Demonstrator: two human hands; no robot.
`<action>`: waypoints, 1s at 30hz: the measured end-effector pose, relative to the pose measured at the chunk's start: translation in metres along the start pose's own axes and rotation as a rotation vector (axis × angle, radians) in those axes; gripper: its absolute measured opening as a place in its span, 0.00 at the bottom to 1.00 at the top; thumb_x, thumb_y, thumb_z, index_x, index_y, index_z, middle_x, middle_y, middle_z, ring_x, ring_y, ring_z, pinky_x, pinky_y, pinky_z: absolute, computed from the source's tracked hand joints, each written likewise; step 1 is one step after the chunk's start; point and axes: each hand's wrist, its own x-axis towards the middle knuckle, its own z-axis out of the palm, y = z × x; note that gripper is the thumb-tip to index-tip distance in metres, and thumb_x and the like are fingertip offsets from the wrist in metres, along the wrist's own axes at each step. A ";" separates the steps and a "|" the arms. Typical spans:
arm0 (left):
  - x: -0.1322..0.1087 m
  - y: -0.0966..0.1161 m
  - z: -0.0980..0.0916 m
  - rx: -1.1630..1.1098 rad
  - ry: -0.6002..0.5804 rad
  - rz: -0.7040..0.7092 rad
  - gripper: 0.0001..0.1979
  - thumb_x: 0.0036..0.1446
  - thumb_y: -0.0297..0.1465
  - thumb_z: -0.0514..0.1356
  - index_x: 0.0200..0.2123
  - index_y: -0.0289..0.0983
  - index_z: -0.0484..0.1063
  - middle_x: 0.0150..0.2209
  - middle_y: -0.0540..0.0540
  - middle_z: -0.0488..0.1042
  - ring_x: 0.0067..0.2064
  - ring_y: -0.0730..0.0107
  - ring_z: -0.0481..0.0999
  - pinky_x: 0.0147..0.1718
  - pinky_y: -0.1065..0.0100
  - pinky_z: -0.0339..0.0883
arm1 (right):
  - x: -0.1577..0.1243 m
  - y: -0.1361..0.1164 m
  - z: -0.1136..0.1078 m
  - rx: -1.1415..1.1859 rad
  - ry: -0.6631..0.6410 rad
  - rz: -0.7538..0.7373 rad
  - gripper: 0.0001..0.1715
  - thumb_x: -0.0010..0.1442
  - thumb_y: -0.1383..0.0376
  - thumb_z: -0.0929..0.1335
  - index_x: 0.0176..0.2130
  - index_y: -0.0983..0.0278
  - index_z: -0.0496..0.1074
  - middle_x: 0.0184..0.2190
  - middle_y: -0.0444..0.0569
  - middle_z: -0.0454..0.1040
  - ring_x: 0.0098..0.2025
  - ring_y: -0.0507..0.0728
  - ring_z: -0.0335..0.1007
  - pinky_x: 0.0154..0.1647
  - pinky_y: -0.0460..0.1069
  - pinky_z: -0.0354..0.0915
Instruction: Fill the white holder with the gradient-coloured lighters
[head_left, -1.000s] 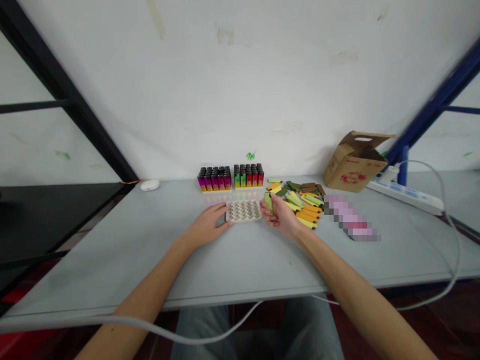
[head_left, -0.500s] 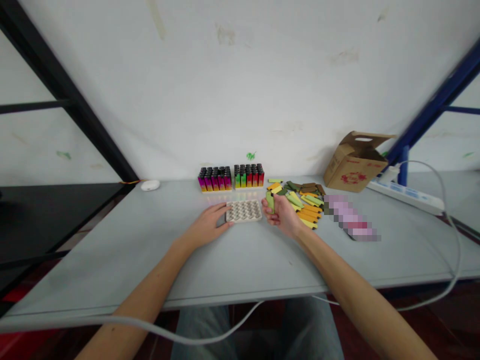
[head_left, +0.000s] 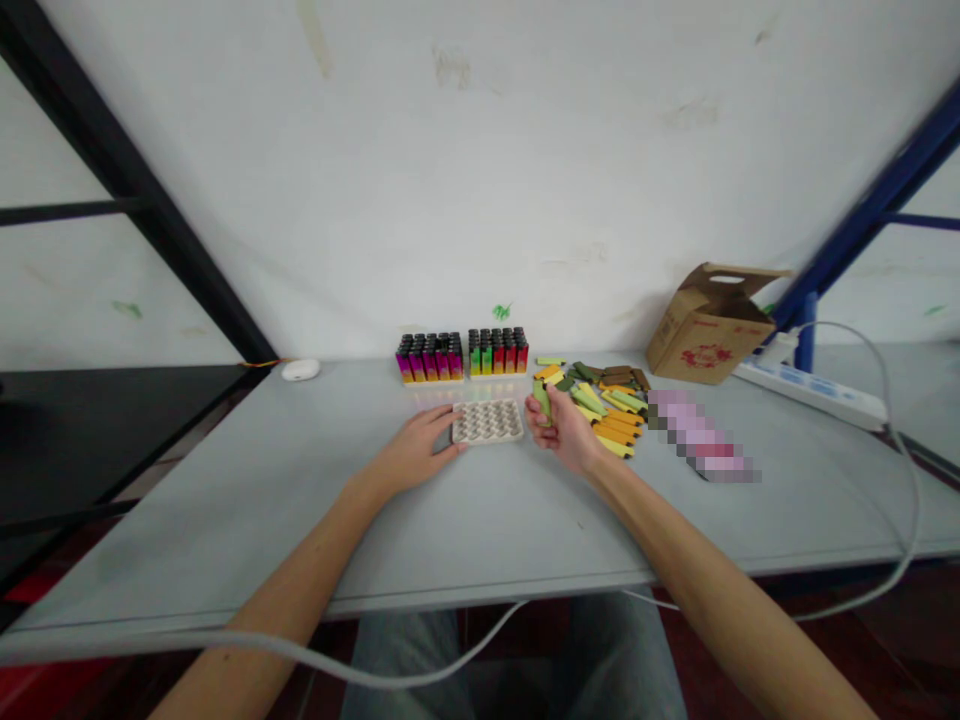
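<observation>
My left hand [head_left: 415,448] grips the left end of a white tray [head_left: 487,440] with rows of small hollows, fingers at the far corner and thumb at the near one. No lighters stand in its hollows. Just right of the tray, my right hand [head_left: 564,430] is closed round a light green lighter [head_left: 541,400], held upright. Beside and behind that hand lies a loose pile of lighters [head_left: 619,425] in yellow, orange, green and brown.
Two full trays of upright lighters stand by the wall, one purple and orange [head_left: 430,360], one green and red [head_left: 498,354]. An open cardboard box [head_left: 709,330] and a power strip [head_left: 814,390] are at the right. A white case [head_left: 301,370] lies far left; a pixelated pink item [head_left: 701,435] lies right.
Hardly anything differs. My right hand and the green lighter have shifted very slightly; my left hand stays on the tray.
</observation>
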 end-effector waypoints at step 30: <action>0.000 0.002 -0.001 0.016 -0.018 -0.005 0.30 0.61 0.47 0.53 0.59 0.33 0.66 0.61 0.35 0.65 0.62 0.54 0.65 0.62 0.54 0.56 | 0.000 0.000 -0.003 0.065 -0.181 -0.068 0.22 0.53 0.48 0.60 0.22 0.62 0.55 0.19 0.38 0.47 0.19 0.47 0.37 0.17 0.43 0.40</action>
